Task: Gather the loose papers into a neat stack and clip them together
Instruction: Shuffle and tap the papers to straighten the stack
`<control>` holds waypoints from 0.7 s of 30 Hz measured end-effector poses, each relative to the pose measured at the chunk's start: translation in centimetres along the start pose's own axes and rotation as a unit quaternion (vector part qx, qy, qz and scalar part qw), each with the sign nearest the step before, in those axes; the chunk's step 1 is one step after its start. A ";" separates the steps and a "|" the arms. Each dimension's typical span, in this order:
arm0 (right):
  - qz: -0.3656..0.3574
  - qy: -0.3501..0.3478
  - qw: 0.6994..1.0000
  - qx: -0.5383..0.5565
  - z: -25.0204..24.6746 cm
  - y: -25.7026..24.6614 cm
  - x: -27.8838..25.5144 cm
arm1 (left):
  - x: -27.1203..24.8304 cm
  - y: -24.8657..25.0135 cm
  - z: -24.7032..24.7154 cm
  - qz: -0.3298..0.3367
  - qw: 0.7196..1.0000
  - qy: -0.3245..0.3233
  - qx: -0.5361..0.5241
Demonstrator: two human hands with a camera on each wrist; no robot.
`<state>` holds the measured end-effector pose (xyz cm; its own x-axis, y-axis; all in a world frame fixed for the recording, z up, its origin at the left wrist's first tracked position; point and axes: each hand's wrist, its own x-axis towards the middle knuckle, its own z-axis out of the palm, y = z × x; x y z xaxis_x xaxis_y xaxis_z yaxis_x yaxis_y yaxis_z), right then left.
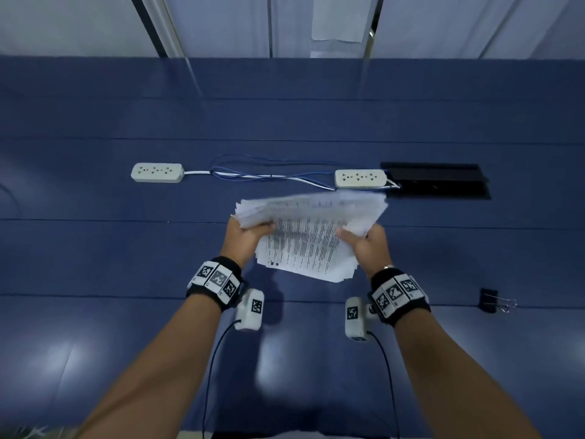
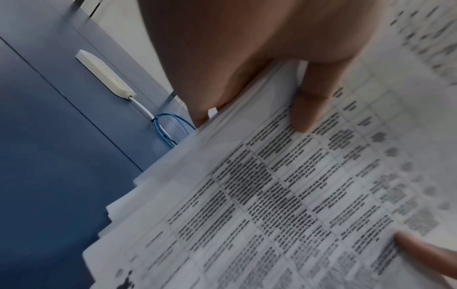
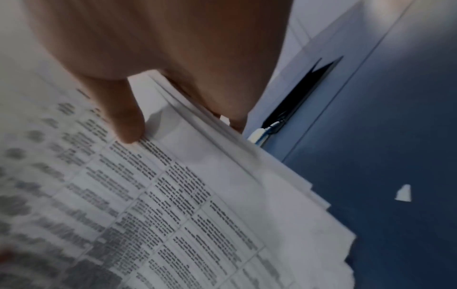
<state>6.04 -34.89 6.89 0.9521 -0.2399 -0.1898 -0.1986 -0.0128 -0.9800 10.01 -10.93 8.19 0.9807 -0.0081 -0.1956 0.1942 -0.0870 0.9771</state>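
Observation:
A thick, uneven bundle of printed papers (image 1: 308,236) is held tilted above the blue table (image 1: 95,248). My left hand (image 1: 247,231) grips its left edge, thumb on top of the sheets (image 2: 272,185) and fingers underneath. My right hand (image 1: 364,239) grips the right edge the same way, thumb pressed on the top page (image 3: 185,195). The sheet edges are fanned and out of line. A black binder clip (image 1: 490,301) with its wire handles lies on the table to the right of my right wrist, apart from both hands.
Two white power strips (image 1: 157,172) (image 1: 361,179) joined by blue and white cables (image 1: 269,175) lie beyond the papers. A black open cable hatch (image 1: 443,182) sits at the far right. A small white paper scrap (image 3: 404,193) lies on the table.

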 end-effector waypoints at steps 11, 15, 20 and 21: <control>-0.073 0.104 0.987 0.095 3.1 -3.4 -2.4 | -0.1 0.7 -0.2 0.029 0.986 0.038 -0.159; 0.014 0.061 0.996 0.068 1.8 0.2 -1.0 | 1.3 -2.6 -0.9 -0.006 0.997 0.020 -0.076; 0.040 0.011 0.997 0.070 0.3 1.6 1.5 | 1.8 -2.9 0.6 -0.035 0.995 0.034 -0.092; 0.032 0.004 0.996 0.082 0.1 1.7 1.8 | 1.6 -2.4 1.3 -0.034 0.993 0.035 -0.109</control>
<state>7.50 -35.21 4.90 0.9368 -0.2419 -0.2528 -0.2181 0.1612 -0.9625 11.06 -12.03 5.41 0.9632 0.0595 -0.2621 0.2527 0.1322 0.9585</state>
